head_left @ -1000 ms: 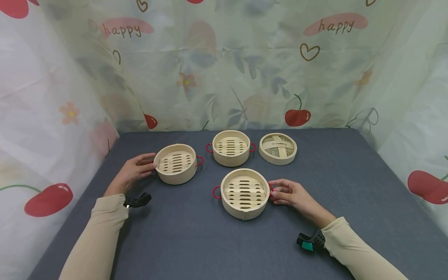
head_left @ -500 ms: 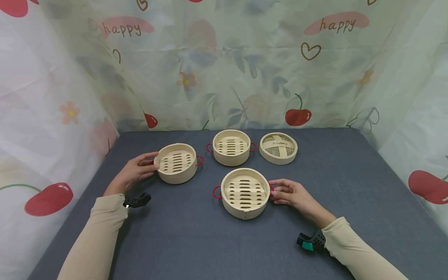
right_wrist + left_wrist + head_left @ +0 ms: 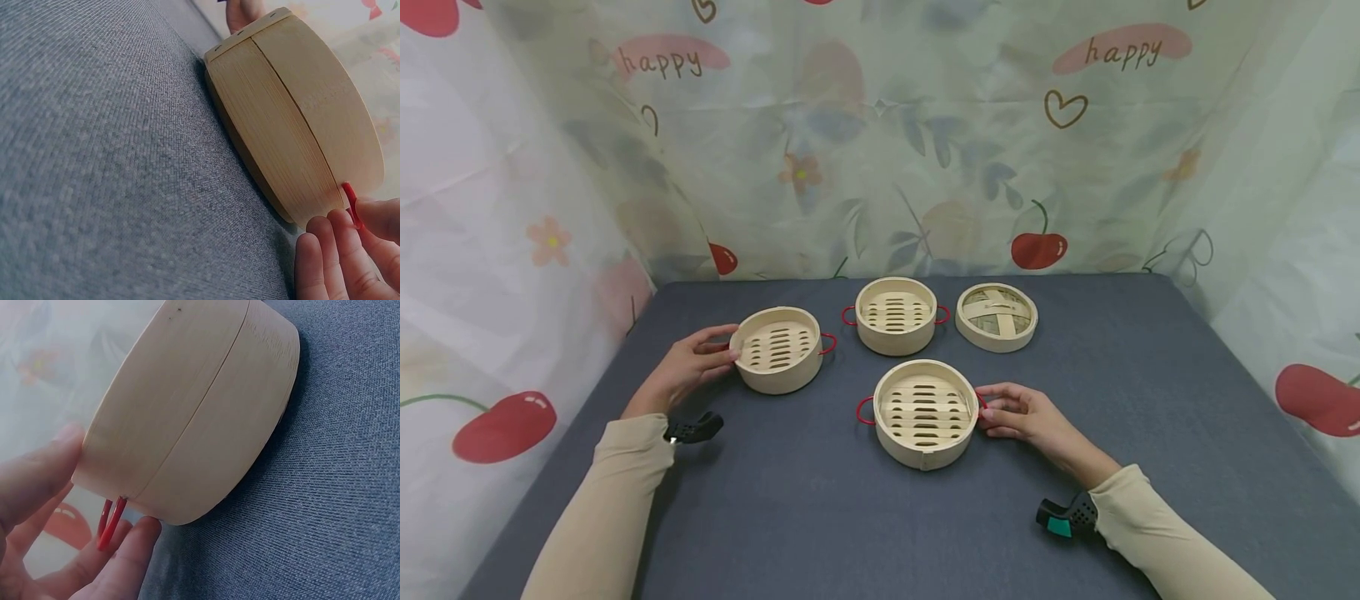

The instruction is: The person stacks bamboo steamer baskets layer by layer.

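Note:
At the left of the table, my left hand [image 3: 681, 371] grips the side of a round bamboo steamer basket [image 3: 778, 382]. In the left wrist view its thumb lies at the upper rim and other fingers touch the lower wall, around a red handle [image 3: 112, 528]. A second steamer basket [image 3: 917, 457] stands at the centre front, slatted floor showing. My right hand [image 3: 1022, 421] pinches its red right handle [image 3: 352, 203] between thumb and forefinger, with the remaining fingers beside the wall. Both baskets are level on or close over the cloth.
Behind them, a third steamer basket [image 3: 895, 343] with red handles stands near the table's back edge. A woven bamboo lid [image 3: 997, 343] lies to its right. Dark grey-blue cloth [image 3: 850, 533] covers the table, and a printed curtain [image 3: 880, 167] encloses the back and sides.

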`<act>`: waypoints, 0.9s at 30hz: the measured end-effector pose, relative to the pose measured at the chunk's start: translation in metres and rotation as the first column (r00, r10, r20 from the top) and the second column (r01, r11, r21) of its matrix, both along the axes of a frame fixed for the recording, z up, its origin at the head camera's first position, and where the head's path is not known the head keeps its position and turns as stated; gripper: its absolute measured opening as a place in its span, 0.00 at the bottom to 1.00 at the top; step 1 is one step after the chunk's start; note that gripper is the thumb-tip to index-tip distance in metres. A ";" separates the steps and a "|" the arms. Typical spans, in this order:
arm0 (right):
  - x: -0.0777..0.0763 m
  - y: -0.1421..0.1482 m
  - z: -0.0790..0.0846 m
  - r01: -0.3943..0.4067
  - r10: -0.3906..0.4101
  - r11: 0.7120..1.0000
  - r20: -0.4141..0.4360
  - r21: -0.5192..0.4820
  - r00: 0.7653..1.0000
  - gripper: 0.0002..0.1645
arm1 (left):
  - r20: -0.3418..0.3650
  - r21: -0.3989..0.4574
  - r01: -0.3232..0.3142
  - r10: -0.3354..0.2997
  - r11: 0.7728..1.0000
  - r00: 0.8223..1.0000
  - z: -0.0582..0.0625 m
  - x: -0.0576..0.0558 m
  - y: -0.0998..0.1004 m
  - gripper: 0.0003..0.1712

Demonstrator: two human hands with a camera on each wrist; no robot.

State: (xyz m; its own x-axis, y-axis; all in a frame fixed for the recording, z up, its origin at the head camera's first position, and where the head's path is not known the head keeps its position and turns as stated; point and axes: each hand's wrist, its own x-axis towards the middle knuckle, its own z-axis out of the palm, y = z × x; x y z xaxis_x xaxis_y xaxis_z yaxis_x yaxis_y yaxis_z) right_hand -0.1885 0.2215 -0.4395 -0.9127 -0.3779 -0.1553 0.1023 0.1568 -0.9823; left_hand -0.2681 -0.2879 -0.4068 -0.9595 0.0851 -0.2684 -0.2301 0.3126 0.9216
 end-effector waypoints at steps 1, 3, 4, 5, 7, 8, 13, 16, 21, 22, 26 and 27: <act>0.000 0.000 0.000 -0.001 0.001 1.000 -0.001 0.000 1.000 0.34 | 0.001 0.007 0.004 -0.004 1.000 1.000 0.000 0.000 -0.001 0.40; 0.000 0.000 0.000 -0.004 0.004 1.000 -0.001 -0.002 1.000 0.34 | 0.002 0.022 0.013 -0.013 1.000 1.000 0.000 0.001 -0.002 0.41; -0.001 0.000 0.000 -0.005 0.005 1.000 -0.002 -0.002 1.000 0.34 | 0.003 0.027 0.018 -0.018 0.999 1.000 0.000 0.002 -0.003 0.42; -0.001 0.000 0.000 -0.006 0.006 1.000 -0.001 -0.004 1.000 0.34 | 0.002 0.033 0.019 -0.019 0.999 1.000 0.000 0.002 -0.004 0.42; -0.001 0.000 0.000 -0.005 0.005 1.000 0.001 -0.007 1.000 0.34 | 0.001 0.043 0.021 -0.021 0.999 1.000 0.000 0.003 -0.005 0.42; -0.001 0.000 0.000 -0.006 0.006 1.000 0.000 -0.009 1.000 0.34 | -0.002 0.045 0.024 -0.024 0.999 1.000 0.000 0.002 -0.005 0.41; -0.001 0.000 -0.001 -0.011 0.011 1.000 -0.004 -0.010 1.000 0.34 | -0.010 0.052 0.044 -0.044 0.998 0.999 -0.004 0.001 -0.010 0.36; -0.001 0.000 -0.001 -0.012 0.012 1.000 -0.009 -0.006 1.000 0.34 | -0.009 0.065 0.057 -0.056 0.996 0.998 -0.005 0.001 -0.012 0.34; -0.001 0.001 -0.002 -0.008 0.008 1.000 -0.015 -0.001 1.000 0.34 | -0.007 0.084 0.062 -0.061 0.995 0.998 -0.006 0.000 -0.014 0.33; -0.001 0.000 -0.002 -0.008 0.008 1.000 -0.014 -0.003 1.000 0.34 | -0.006 0.086 0.061 -0.061 0.994 0.998 -0.006 0.000 -0.014 0.33; -0.001 0.000 -0.002 -0.008 0.008 1.000 -0.011 -0.013 1.000 0.34 | 0.005 0.085 0.050 -0.050 0.995 0.999 -0.008 -0.001 -0.013 0.34; -0.001 0.000 -0.002 -0.008 0.008 1.000 -0.011 -0.013 1.000 0.34 | 0.008 0.085 0.047 -0.047 0.995 0.999 -0.008 -0.001 -0.013 0.34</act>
